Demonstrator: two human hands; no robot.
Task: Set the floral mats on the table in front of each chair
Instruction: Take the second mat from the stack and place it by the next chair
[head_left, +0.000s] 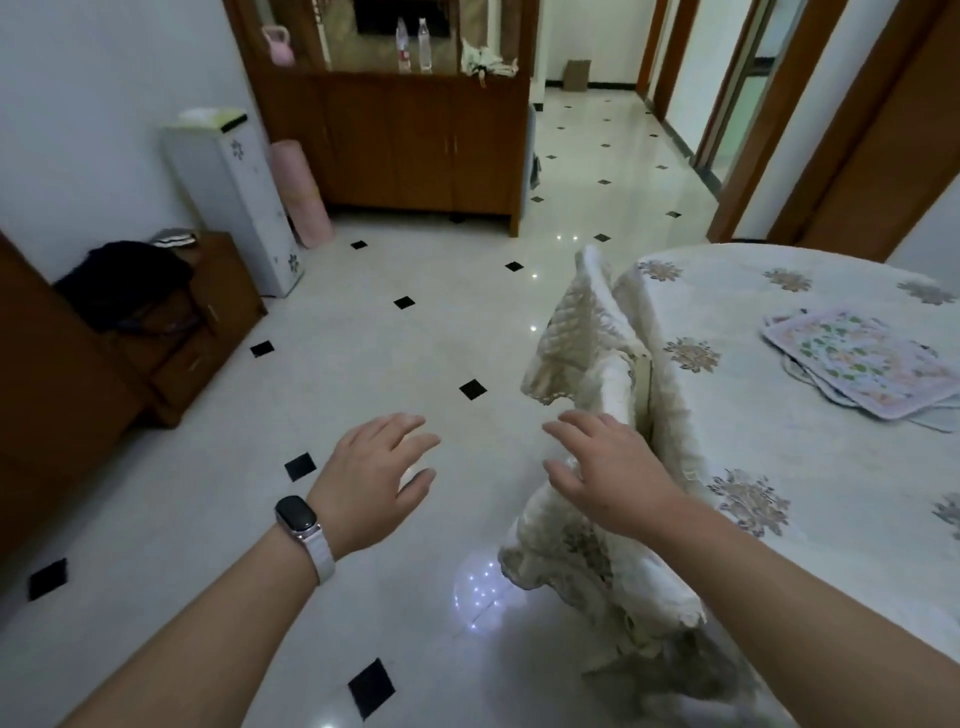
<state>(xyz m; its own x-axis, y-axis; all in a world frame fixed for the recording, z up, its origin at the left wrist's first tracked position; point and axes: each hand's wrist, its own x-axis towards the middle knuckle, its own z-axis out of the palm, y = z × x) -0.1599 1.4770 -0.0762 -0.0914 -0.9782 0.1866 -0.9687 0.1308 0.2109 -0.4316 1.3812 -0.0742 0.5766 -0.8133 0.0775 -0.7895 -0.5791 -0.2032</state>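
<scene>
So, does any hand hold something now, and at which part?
Nothing is held. The left hand is open above the floor; the right hand is open near the covered chair. The floral mats lie stacked on the table.

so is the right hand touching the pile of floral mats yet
Apart. The head view shows the right hand by the covered chair, with bare tablecloth between it and the floral mats.

Floral mats (862, 364) stacked on table (779, 415), far right of right hand (608, 467) fingers, chair (597, 364) (covered) directly beyond those fingers, left hand (374, 478) leftward, over floor (363, 364).
</scene>
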